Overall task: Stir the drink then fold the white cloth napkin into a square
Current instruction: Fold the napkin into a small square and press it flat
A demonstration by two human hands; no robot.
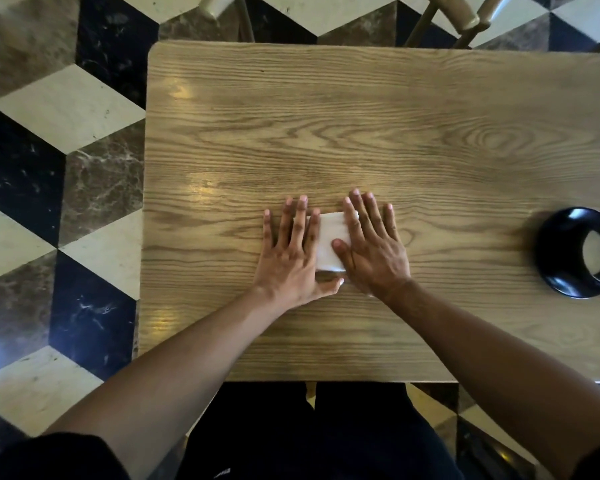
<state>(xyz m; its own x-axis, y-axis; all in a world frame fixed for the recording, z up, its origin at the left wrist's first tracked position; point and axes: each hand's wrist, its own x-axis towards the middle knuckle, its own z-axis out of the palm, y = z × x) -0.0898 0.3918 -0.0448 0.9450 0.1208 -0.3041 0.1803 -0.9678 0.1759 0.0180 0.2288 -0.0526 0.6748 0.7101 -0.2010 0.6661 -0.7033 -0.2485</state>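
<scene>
wooden table (361, 116), cube-pattern floor. left hand (288, 258) and right hand (371, 251) lie flat, fingers spread, pressing the folded white napkin (329, 244) between them. fold looks nearly finished; black cup (582, 252) sits far right.

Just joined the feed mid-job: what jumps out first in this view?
Two bare hands pressed flat on a small folded white napkin near the middle of the wooden table: the left hand covers its left edge, the right hand its right. A black cup sits apart at the table's right edge, partly cut off. The bold black, cream and brown cube-pattern floor fills the left side.
</scene>
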